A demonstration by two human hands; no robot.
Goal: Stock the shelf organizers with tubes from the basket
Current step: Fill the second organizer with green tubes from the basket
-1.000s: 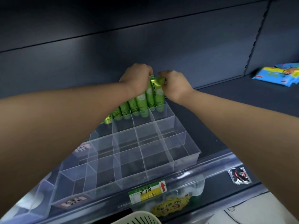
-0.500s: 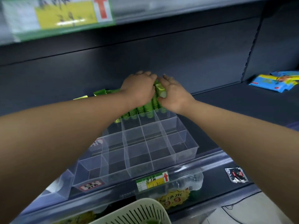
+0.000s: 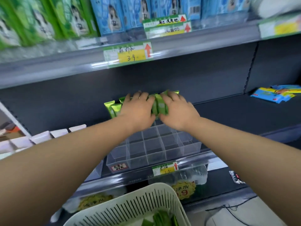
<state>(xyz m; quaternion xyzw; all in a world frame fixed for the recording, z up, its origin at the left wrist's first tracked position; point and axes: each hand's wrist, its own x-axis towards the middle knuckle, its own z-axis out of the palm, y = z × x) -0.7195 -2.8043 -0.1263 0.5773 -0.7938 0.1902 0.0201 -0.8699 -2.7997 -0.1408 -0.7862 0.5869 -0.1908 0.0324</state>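
1. Two hands met at the back row of a clear compartment organizer (image 3: pixel 156 149) on the dark middle shelf (image 3: pixel 236 115), seen from the head camera.
2. Left hand (image 3: pixel 138 110): fingers curled over the upper ends of the upright green tubes (image 3: pixel 160 106), gripping them from the left.
3. Right hand (image 3: pixel 177 111): fingers curled over the same cluster from the right, so the tubes were squeezed between both hands.
4. Further tubes of the row stood free to the left of the left hand, all in the organizer's rear compartments; the nearer compartments showed only clear walls.
5. A slotted pale basket (image 3: pixel 146 203) sat at the bottom edge, below the shelf lip, with blurred green contents (image 3: pixel 162 219) inside.
6. A green-and-yellow price label (image 3: pixel 165 168) was fixed to the shelf lip in front of the organizer.
7. White boxes (image 3: pixel 42 136) stood in a row at the left, and blue packets (image 3: pixel 275 94) lay well apart at the right.
8. Green and blue cartons (image 3: pixel 107 15) lined the upper shelf.
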